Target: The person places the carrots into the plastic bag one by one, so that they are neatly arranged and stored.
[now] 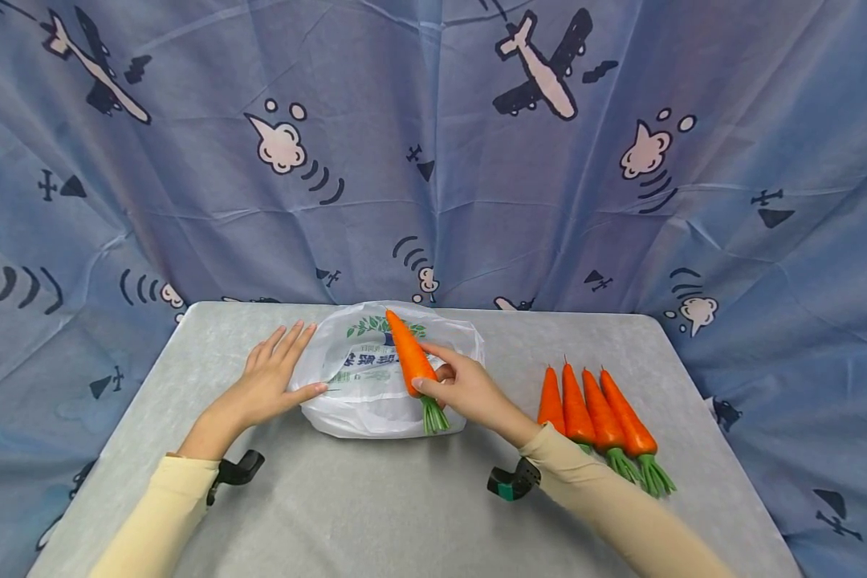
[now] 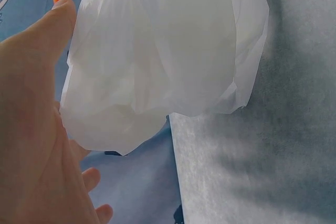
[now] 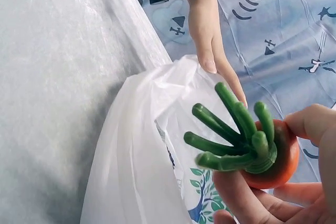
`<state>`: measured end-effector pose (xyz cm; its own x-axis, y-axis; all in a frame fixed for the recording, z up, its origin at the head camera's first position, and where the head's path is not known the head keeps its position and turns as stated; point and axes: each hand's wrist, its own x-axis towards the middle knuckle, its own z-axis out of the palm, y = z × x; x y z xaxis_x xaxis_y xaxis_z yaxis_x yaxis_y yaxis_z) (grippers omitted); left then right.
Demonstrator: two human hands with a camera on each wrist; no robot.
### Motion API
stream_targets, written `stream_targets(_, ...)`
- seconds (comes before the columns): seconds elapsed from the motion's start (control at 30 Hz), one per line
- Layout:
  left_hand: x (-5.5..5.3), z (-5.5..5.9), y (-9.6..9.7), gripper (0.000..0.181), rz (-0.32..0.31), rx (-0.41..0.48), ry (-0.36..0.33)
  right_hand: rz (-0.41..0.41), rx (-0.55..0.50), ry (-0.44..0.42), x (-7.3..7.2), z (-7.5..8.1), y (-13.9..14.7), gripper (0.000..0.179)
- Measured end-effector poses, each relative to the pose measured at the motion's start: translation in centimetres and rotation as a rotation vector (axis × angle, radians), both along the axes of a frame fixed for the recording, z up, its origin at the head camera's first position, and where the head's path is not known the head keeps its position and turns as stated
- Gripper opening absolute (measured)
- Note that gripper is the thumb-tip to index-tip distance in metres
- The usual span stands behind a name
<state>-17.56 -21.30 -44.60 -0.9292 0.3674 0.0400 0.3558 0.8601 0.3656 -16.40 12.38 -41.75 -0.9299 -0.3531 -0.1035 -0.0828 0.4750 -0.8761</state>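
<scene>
A carrot (image 1: 409, 353) with short green stems is pinched near its stem end by my right hand (image 1: 470, 389). It is held over the mouth of a white plastic bag (image 1: 383, 413) with green leaf print, its tip pointing away from me. In the right wrist view the cut green stems (image 3: 252, 145) face the camera, with fingers around the orange top. My left hand (image 1: 270, 381) lies at the bag's left side, fingers extended, the thumb touching the rim. The left wrist view shows the bag's outer wall (image 2: 157, 51) beside that thumb. What the bag contains is hidden.
Several more carrots (image 1: 600, 409) lie side by side on the right of the grey table (image 1: 376, 514), partly behind the right forearm. A blue curtain (image 1: 433, 160) printed with planes hangs just behind the table's far edge. Each wrist wears a dark camera band (image 1: 514, 482).
</scene>
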Motion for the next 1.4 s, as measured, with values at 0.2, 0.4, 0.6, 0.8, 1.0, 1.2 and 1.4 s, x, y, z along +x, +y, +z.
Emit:
stream_targets(0.2, -0.1, 0.0, 0.0, 0.096, 0.003, -0.008, -0.003, 0.039, -0.022, -0.002, -0.2, -0.2, -1.1, 0.063)
stream_targets(0.4, -0.1, 0.0, 0.0, 0.096, 0.003, -0.004, -0.003, 0.06, -0.03, -0.019, -0.5, -0.6, -2.0, 0.062)
stream_targets(0.6, 0.0, 0.0, 0.1, 0.095, 0.002, -0.002, 0.003, 0.066, -0.005, -0.05, -0.8, -0.9, -2.7, 0.063)
stream_targets(0.8, 0.0, 0.1, 0.1, 0.095, 0.003, 0.0, 0.002, 0.079, 0.006, -0.081, -0.9, -1.5, -3.3, 0.062)
stream_targets(1.0, 0.0, 0.1, 0.1, 0.095, 0.003, 0.001, 0.002, 0.112, 0.027, -0.12, -0.7, -1.8, -3.7, 0.063)
stream_targets(1.2, 0.0, 0.2, 0.1, 0.095, 0.001, -0.002, 0.005, 0.135, 0.056, -0.144, -0.7, -2.3, -4.0, 0.061)
stream_targets(1.4, 0.0, 0.2, 0.1, 0.095, 0.001, -0.002, 0.0, 0.079, 0.05, -0.192, -1.2, -2.3, -4.7, 0.064)
